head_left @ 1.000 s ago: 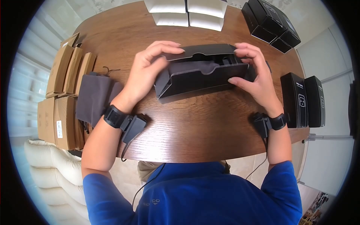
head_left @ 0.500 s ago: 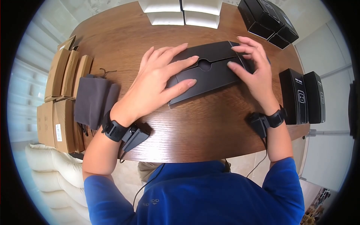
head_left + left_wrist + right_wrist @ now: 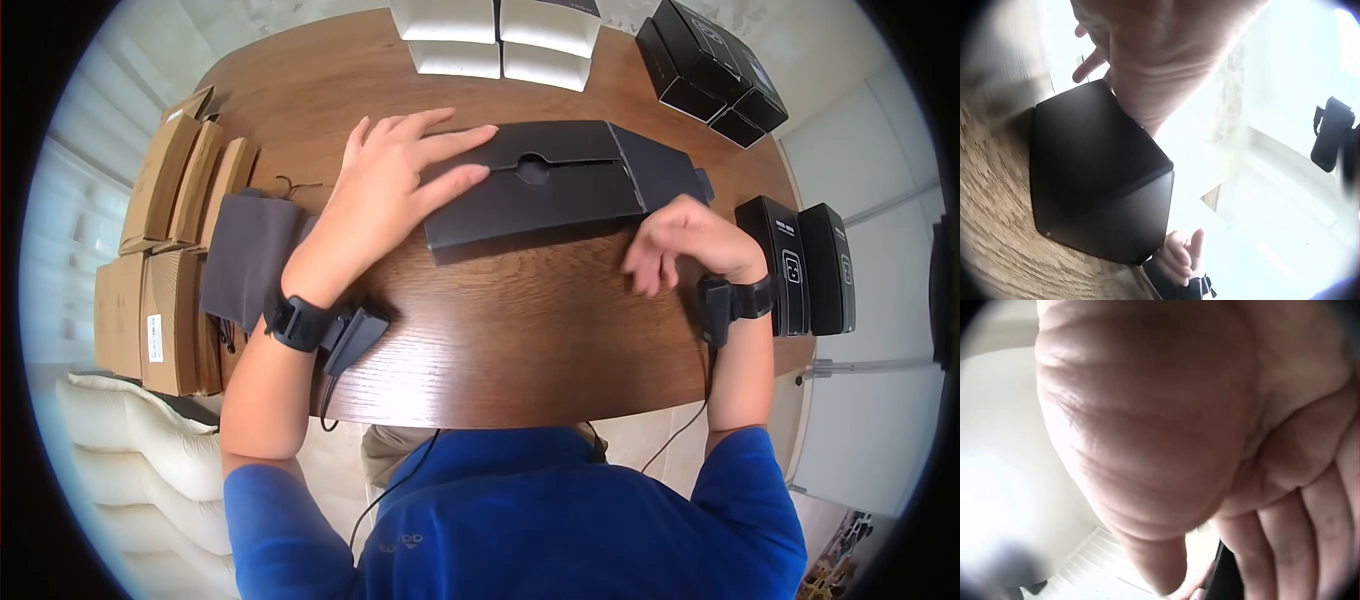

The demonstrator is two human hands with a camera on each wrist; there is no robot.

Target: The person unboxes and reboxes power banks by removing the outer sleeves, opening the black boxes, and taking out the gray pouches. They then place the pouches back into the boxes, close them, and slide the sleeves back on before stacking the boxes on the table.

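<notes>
A long black box (image 3: 540,205) lies on the wooden table, its two top flaps meeting around a round notch and its right end flap (image 3: 665,165) sticking outward. The left hand (image 3: 385,190) rests on the box's left end, fingers spread and fairly straight. At the near right corner of the box, the right hand (image 3: 690,245) is turned with loosely bent fingers and holds nothing. In the left wrist view the plain dark end of the box (image 3: 1097,169) shows beneath the left hand (image 3: 1154,56). The right hand (image 3: 1166,437) fills much of the right wrist view.
Brown cardboard boxes (image 3: 165,185) and a dark grey cloth pouch (image 3: 245,255) stand at the left. White open boxes (image 3: 500,40) are at the far edge. Black boxes stand at the back right (image 3: 710,70) and at the right edge (image 3: 825,265) of the wooden table (image 3: 520,350).
The top flaps of the box have come down and lie nearly flat. The left hand has moved back to the left end, and the right hand has come away from the box toward the person and turned over.
</notes>
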